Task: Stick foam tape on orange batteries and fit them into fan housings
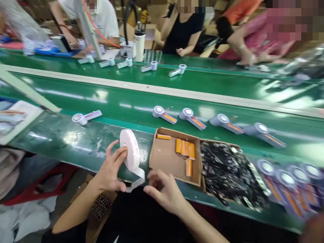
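Note:
A roll of white tape (132,150) stands on edge at the near side of the green workbench. My left hand (111,168) has its fingers at the roll's core and holds it up, thumb lower down by the loose strip. That strip of tape (136,184) hangs from the roll and folds back towards my left thumb. My right hand (165,192) is just right of the strip, fingers curled and thumb apart, with nothing visible between them. Close beyond it lies a cardboard tray (164,157) with several orange battery cells (186,148).
Beside the tray is a heap of black parts (227,172). Handheld fan housings (288,179) with orange cells lie at the right. More housings (191,118) sit along the green conveyor (121,98). Several co-workers (184,30) are across the line.

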{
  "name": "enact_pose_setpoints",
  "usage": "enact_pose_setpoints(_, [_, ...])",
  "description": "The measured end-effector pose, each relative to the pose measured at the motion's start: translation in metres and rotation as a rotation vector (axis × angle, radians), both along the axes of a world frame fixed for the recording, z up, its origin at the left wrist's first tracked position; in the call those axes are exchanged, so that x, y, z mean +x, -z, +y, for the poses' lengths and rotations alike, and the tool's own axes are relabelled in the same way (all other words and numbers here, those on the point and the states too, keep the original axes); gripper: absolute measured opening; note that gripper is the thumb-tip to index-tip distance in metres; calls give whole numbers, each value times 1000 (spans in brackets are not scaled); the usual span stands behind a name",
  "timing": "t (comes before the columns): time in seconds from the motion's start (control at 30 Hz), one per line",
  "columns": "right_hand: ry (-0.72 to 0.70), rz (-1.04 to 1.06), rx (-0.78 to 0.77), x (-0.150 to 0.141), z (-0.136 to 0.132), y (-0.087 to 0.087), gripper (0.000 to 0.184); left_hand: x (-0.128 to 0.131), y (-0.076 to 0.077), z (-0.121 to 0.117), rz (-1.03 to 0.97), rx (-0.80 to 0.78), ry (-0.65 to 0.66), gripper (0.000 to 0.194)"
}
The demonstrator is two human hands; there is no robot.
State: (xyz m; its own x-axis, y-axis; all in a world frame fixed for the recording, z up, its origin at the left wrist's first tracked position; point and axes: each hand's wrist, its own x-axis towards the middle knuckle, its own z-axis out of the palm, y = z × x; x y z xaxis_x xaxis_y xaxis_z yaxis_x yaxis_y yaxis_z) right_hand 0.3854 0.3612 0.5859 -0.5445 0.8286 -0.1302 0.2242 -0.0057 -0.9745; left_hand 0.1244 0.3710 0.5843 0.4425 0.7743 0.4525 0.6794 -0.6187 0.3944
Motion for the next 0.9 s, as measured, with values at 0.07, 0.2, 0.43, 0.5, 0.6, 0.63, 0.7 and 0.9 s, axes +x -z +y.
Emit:
enact_pose_setpoints(0.07, [-8, -34, 26, 1, 1, -1, 40, 3, 3, -1, 47, 2, 32, 74])
enact_pose_setpoints(0.2, [-337, -116, 164, -5, -11, 3, 42, 0, 14, -2, 103, 83, -92, 50])
enact_pose_setpoints(0.43, [-346, -530, 427, 27, 60, -22, 31, -38, 31, 13, 70, 241, -401, 39])
enact_pose_setpoints(0.5, [-190, -876, 547, 30, 101, -24, 31, -29, 31, 16, 83, 220, -337, 38])
enact_pose_setpoints(0.6, [-191, -1121, 573, 23, 142, -9, 32, -7, 32, 23, 97, 181, -238, 40])
enact_pose_setpoints(0.63, [-200, -1126, 563, 21, 149, -2, 33, 0, 32, 26, 94, 175, -218, 41])
enact_pose_setpoints(0.7, [-211, -1101, 544, 20, 155, 8, 32, 9, 33, 30, 87, 175, -186, 41])
enact_pose_setpoints(0.9, [-93, -685, 415, 45, 143, -13, 31, 14, 30, 27, 143, 178, -112, 44])
